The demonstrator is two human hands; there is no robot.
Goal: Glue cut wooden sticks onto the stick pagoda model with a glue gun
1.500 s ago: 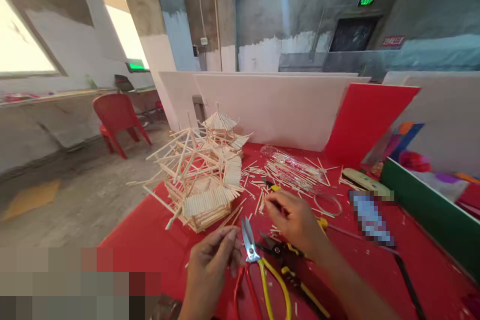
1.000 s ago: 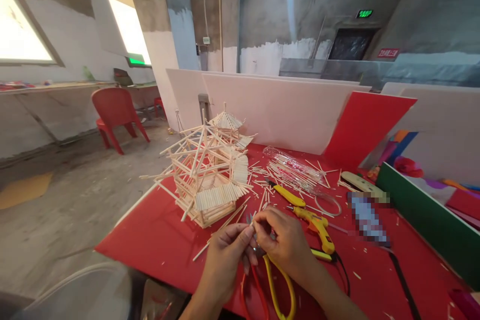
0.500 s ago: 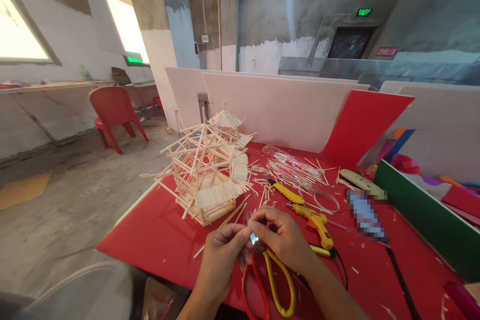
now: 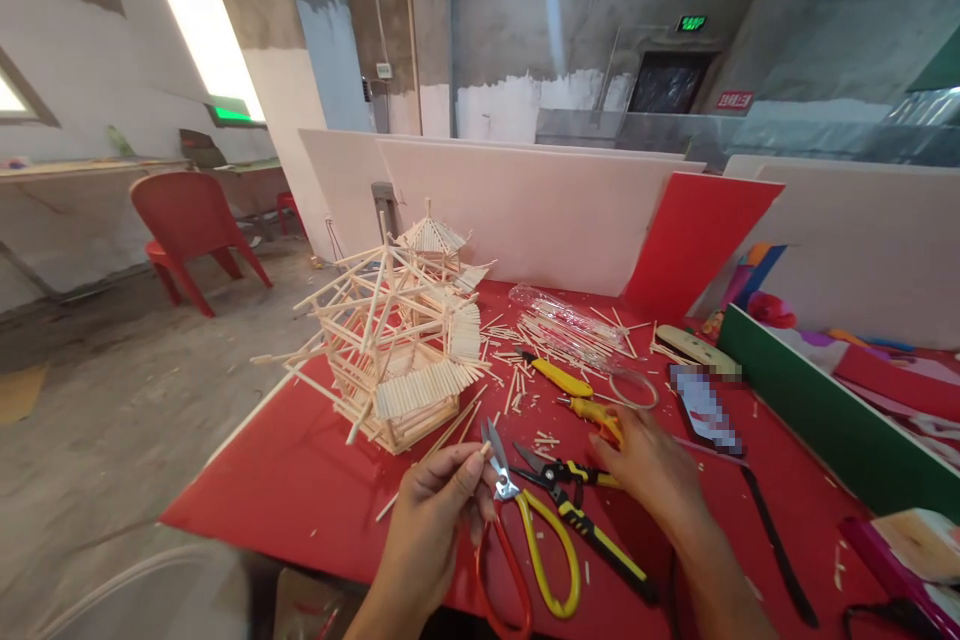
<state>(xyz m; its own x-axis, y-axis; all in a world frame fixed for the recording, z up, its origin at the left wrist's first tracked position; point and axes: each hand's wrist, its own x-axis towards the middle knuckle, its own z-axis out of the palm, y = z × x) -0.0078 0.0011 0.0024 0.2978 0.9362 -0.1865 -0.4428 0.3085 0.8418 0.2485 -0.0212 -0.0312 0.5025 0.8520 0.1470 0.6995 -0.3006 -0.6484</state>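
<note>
My left hand [image 4: 439, 495] pinches a short wooden stick [image 4: 487, 448] between thumb and fingertips. Just beside it, scissors [image 4: 505, 488] with one red and one yellow handle lie on the table, blades pointing away. My right hand [image 4: 651, 465] is closed around the yellow glue gun [image 4: 592, 410], whose grip is mostly hidden under the fingers. Between the hands lie black-and-yellow pruning shears [image 4: 574, 512]. Beyond my left hand stands a pavilion model [image 4: 397, 350] built of wooden sticks, its lower roof partly covered with a row of sticks.
A yellow utility knife [image 4: 559, 375] and loose sticks around a plastic bag [image 4: 566, 320] lie farther back on the red table [image 4: 262, 480]. A phone [image 4: 705, 408] and a green board [image 4: 832, 420] are at the right. White panels [image 4: 525, 210] stand behind.
My right hand has left the left hand and moved right onto the glue gun. The pruning shears and the short stick now show. The view has turned slightly right.
</note>
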